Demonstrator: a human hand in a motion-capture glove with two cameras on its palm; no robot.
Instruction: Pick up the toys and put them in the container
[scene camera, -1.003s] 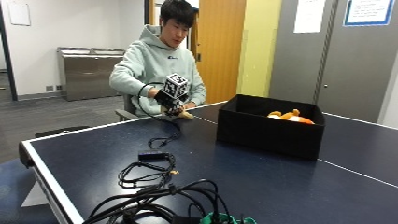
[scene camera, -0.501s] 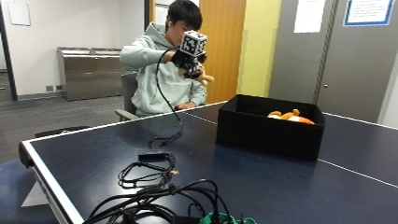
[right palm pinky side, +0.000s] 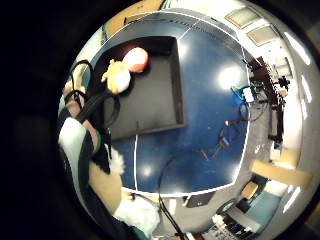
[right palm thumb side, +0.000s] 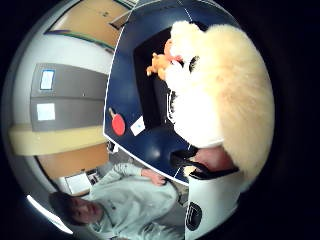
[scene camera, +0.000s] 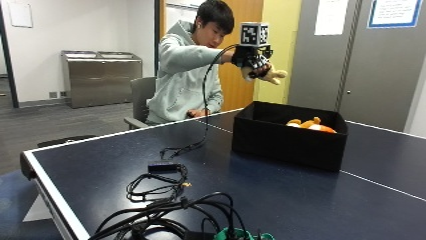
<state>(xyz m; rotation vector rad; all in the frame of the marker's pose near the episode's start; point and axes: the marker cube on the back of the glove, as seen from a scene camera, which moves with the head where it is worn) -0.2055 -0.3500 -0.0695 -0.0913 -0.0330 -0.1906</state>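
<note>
A dark blue table (scene camera: 279, 195) with white edge lines carries a black container (scene camera: 289, 141) standing open near its far side. Inside the container lie orange and yellow toys (scene camera: 307, 124), resting against one wall. A seated person (scene camera: 185, 75) in a pale hooded top reaches out over the table. The gloved right hand (scene camera: 253, 57) is raised in the air above the near edge of the container, its fingers curled around a cream plush toy (scene camera: 271, 75) whose limbs stick out below the hand. Loose black cables (scene camera: 160, 182) sprawl across the table's near end.
</note>
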